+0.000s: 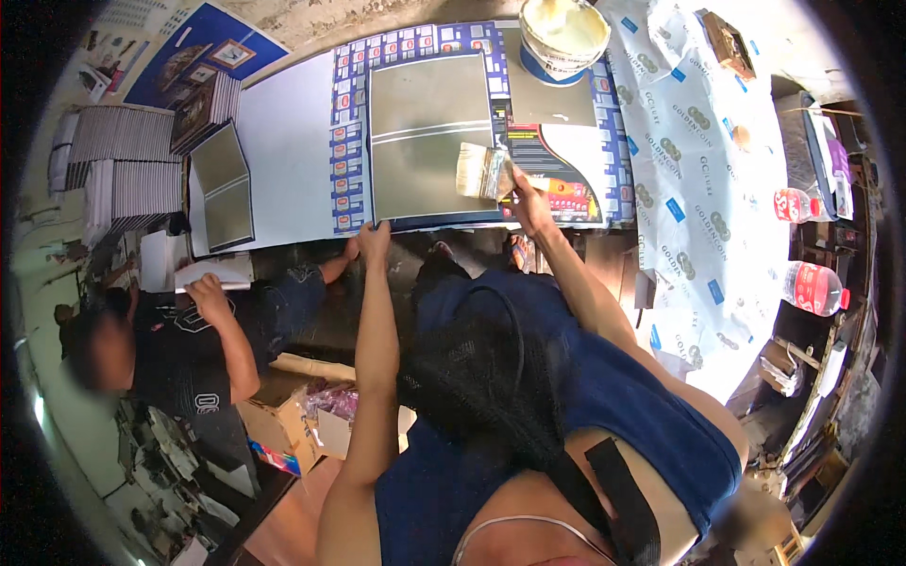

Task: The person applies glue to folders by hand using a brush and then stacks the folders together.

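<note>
A dark-edged sheet with two grey-brown panels (429,99) lies on the table, parted by a pair of white lines. My left hand (375,240) pinches its near left corner at the table's front edge. In my right hand (531,203) is a wide flat brush (485,172), gripped by the handle. Its pale bristles point left, over the near right part of the sheet; whether they touch it I cannot tell. Beyond the brush, at the back, stands a bucket (566,42) with pale cream paste inside and smeared on its rim.
Under the sheet lies blue printed paper (347,151). To the left are a similar panelled sheet (223,189) and stacked white-edged blocks (127,134). Patterned white wrapping (684,189) covers the right side, with red-labelled bottles (816,288) beyond. A person (189,330) sits at the left beside a cardboard box (278,415).
</note>
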`<state>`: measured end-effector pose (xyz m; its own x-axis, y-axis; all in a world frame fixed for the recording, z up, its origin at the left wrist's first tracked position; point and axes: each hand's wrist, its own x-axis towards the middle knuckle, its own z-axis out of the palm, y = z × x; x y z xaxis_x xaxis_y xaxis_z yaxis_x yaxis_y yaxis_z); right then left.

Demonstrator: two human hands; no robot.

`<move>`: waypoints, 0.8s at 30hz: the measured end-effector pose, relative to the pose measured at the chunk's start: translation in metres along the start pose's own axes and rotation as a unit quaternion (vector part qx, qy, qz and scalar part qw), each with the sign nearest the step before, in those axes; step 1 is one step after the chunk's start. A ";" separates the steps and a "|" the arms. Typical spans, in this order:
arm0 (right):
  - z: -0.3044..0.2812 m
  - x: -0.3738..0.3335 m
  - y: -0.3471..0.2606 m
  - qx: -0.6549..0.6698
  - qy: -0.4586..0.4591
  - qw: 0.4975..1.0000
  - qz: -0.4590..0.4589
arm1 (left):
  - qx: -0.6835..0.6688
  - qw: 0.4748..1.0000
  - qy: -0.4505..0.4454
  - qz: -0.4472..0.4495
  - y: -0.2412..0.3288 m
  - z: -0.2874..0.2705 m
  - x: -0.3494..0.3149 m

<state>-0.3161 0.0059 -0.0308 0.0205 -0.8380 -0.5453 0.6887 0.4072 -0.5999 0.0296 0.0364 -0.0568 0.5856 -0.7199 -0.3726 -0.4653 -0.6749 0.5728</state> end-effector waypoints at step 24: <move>0.000 -0.013 0.000 -0.043 -0.038 0.997 -0.042 | -0.028 0.999 -0.008 -0.026 0.005 -0.011 0.018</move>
<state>-0.3162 0.0171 -0.0240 0.0219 -0.8941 -0.4474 0.6260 0.3611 -0.6911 0.0450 0.0212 -0.0526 0.5968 -0.6875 -0.4138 -0.3966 -0.7010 0.5927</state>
